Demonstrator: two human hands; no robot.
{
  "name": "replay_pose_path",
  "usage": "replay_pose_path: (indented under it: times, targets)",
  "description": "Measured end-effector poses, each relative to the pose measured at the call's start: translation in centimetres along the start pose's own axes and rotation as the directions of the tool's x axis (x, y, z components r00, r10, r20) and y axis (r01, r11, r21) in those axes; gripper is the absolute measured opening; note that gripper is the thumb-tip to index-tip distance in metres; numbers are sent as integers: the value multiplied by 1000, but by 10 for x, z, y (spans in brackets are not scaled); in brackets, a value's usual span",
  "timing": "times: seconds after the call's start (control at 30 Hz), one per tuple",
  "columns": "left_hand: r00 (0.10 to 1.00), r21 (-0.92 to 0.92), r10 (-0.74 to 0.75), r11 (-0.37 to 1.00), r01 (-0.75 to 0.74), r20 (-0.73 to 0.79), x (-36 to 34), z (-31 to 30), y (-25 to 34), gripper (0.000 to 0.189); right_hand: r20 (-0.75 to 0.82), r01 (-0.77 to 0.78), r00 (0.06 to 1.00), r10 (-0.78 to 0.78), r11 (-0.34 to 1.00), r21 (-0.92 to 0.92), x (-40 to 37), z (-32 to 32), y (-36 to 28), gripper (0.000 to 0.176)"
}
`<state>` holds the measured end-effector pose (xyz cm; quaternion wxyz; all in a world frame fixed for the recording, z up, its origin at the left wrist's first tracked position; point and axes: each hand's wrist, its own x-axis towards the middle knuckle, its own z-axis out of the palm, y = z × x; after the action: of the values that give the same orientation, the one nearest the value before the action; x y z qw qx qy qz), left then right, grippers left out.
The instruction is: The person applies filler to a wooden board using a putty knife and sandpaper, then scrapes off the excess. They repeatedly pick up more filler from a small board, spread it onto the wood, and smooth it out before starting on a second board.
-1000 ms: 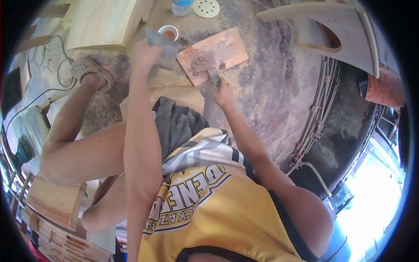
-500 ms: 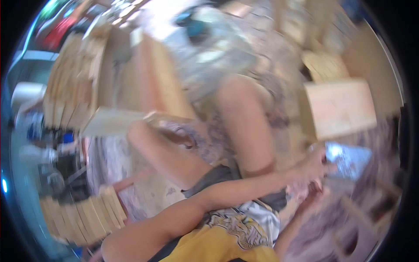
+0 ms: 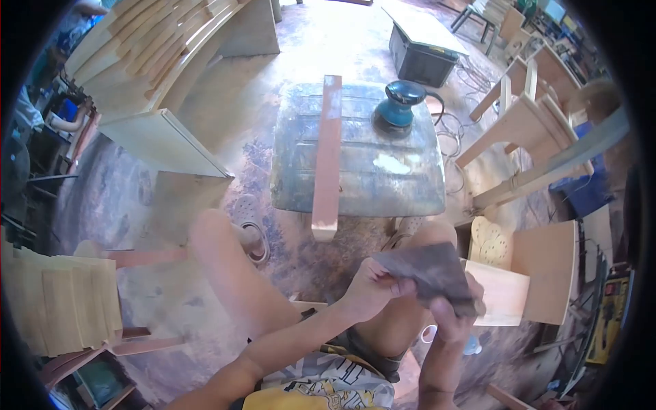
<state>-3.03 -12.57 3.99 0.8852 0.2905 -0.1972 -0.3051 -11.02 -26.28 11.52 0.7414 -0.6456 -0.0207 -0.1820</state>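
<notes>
A dark brown flat sheet (image 3: 434, 270) is gripped by both hands above the right knee. My left hand (image 3: 372, 290) pinches its left edge, thumb on the near side. On the sheet's lower right edge, my right hand (image 3: 458, 318) has its fingers closed. Ahead of the knees stands a worn grey-blue low table (image 3: 294, 164). A long reddish-brown wooden strip (image 3: 328, 150) lies across it, its near end past the edge. On the table's far right sits a teal and black sander (image 3: 396, 109) with a cord.
Stacked curved wooden pieces (image 3: 150, 55) lie at the upper left, and a pile of light boards (image 3: 68, 301) is at lower left. A black crate (image 3: 417, 61) stands far ahead. Wooden frames (image 3: 533, 130) and a box (image 3: 502, 287) are on the right.
The view has swung toward the low table and sharpened. The hands were together at the right near a shiny bluish thing; now they hold the dark sheet between them.
</notes>
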Motion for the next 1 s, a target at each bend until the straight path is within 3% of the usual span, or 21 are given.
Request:
replay_pose_path:
  times: [0.03,0.1,0.13,0.2,0.23,0.3,0.33,0.37,0.43,0.5,0.53,0.57,0.6,0.63,0.67,0.73,0.8,0.87,0.93,0.97,1.0]
  targets:
    - [1000,-19,16,1000,-15,5,4,-1,5,27,92,-71,992,86,985,-160,22,7,-11,59]
    - [987,-187,-104,979,80,-122,13,-3,18,25,89,13,996,11,964,-264,65,23,-20,61]
    - [989,-208,-93,976,69,-112,14,-7,23,25,211,194,971,-111,882,-430,99,30,-34,67]
    - [968,8,-204,978,208,-144,10,-19,32,22,406,390,903,-142,670,-631,170,52,-54,64]
    - [970,-9,-203,979,203,-131,4,-27,34,22,503,485,857,-114,511,-710,203,57,-55,64]
    - [961,291,-255,916,275,-106,-12,-46,38,19,510,442,860,18,473,-762,263,61,-37,64]
    - [920,468,-384,829,306,79,-16,-51,62,17,525,461,845,99,365,-809,289,60,-25,67]
    - [823,637,-520,719,278,229,-20,-50,95,15,530,482,829,179,253,-839,309,60,-18,70]
    - [776,587,-391,809,34,495,-18,-44,153,17,529,490,810,252,204,-847,328,69,-15,67]
    - [907,651,-126,735,-186,401,2,-54,204,18,547,507,774,320,205,-837,339,73,-7,59]
    - [989,484,130,863,-144,63,16,-48,216,16,551,509,772,316,209,-835,348,72,0,59]
    - [888,864,230,420,278,-398,44,-37,244,20,594,561,748,296,198,-804,358,70,9,58]
    - [852,919,512,379,-107,-111,91,-67,247,26,636,610,721,276,184,-771,363,68,13,58]
    - [846,905,530,384,-185,-52,131,-84,251,30,640,613,721,267,185,-768,366,70,13,58]
    - [840,940,525,199,-278,137,163,-100,255,31,662,650,700,268,147,-746,367,75,12,56]
    - [876,976,433,-58,-208,212,204,-110,248,39,682,682,681,268,107,-723,371,86,8,55]
    - [895,960,350,-140,-242,276,228,-122,238,33,475,540,739,478,2,-842,371,97,5,52]
    - [907,935,260,-217,-280,332,244,-132,232,29,486,535,739,466,32,-844,375,95,6,44]
    - [912,887,164,-348,-304,377,251,-135,231,19,484,545,733,479,13,-838,380,94,3,21]
    - [875,875,211,-329,-355,435,257,-141,228,13,528,588,716,457,14,-809,384,90,5,10]
    - [877,875,204,-326,-359,436,259,-140,229,13,523,581,719,458,16,-813,378,90,2,10]
